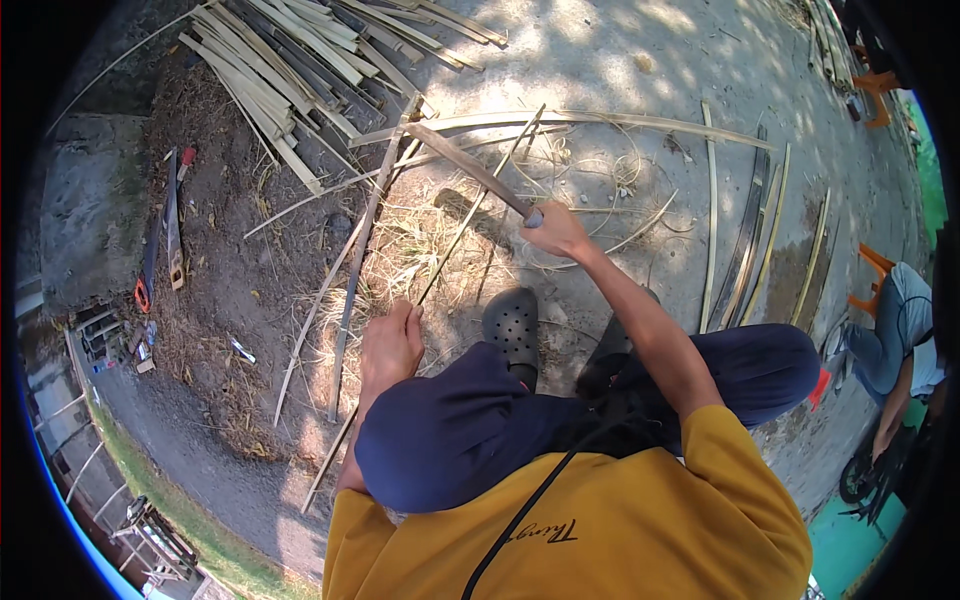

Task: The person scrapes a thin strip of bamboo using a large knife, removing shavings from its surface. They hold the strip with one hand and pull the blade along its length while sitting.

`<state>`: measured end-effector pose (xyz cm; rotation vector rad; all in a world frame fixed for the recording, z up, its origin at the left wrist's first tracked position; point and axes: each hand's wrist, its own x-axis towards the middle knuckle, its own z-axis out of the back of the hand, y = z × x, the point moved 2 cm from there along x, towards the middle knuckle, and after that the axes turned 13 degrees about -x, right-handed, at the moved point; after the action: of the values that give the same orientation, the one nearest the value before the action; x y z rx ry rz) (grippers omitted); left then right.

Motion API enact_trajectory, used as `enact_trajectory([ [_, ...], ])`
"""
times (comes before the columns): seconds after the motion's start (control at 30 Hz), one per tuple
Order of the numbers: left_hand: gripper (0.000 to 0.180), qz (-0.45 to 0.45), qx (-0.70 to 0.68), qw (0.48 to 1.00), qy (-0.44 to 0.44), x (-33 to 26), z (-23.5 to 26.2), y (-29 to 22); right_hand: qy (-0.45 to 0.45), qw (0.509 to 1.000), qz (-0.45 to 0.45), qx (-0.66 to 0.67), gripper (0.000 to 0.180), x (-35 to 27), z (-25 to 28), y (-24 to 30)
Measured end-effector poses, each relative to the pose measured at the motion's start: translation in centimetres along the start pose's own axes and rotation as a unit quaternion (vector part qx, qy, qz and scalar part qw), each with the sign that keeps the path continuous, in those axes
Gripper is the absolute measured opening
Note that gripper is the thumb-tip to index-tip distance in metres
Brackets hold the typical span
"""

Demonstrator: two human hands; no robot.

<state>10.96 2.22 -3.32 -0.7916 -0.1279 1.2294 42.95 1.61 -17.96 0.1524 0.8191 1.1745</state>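
Knife (468, 165), clenched in right fingers (546, 236); strip (458, 238), pinched by left fingers (413, 322), which the knife could cut by skidding along the strip.

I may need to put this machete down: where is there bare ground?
Mostly bare: concrete beyond the long bamboo strip, right of the bamboo pile; also grey ground between the brown dirt and grass verge, lower left. Crowded: between the left hand and machete, with shavings and the held strip.

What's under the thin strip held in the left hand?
Loose pale shavings show beneath the thin strip beyond the fingers. Whatever lies directly below the left hand is covered and can't be seen.
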Motion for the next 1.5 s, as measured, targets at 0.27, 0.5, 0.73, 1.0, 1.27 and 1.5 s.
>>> enact_trajectory([
  [0.27, 0.023, -0.004, 0.000, 1.000, 0.012, 0.0, 1.7, -1.9, -0.042, 0.987, -0.149, -0.045, 0.055, 7.4, 5.4, -8.4],
  [0.5, 0.025, -0.013, 0.028, 0.999, 0.037, 1.2, 6.1, -3.8, -0.041, 0.993, -0.103, 0.034, 0.041, 5.2, 6.9, -7.5],
  [0.73, 0.019, -0.110, 0.260, 0.959, 0.027, -0.2, 18.6, -14.8, 0.018, 0.944, -0.104, 0.314, 0.025, -3.0, 6.2, -1.7],
  [1.0, 0.022, -0.145, 0.329, 0.929, 0.086, -0.7, 15.2, -19.1, 0.018, 0.960, -0.072, 0.270, 0.023, -9.0, 1.4, 1.6],
  [1.27, 0.025, -0.111, 0.346, 0.926, 0.108, -1.4, 14.4, -19.4, -0.089, 0.956, -0.120, 0.251, 0.026, -6.7, -3.6, -2.9],
  [1.5, 0.023, -0.087, 0.312, 0.939, 0.117, -1.5, 14.7, -16.2, 0.037, 0.911, -0.220, 0.347, 0.033, -6.0, -5.5, -3.6],
])
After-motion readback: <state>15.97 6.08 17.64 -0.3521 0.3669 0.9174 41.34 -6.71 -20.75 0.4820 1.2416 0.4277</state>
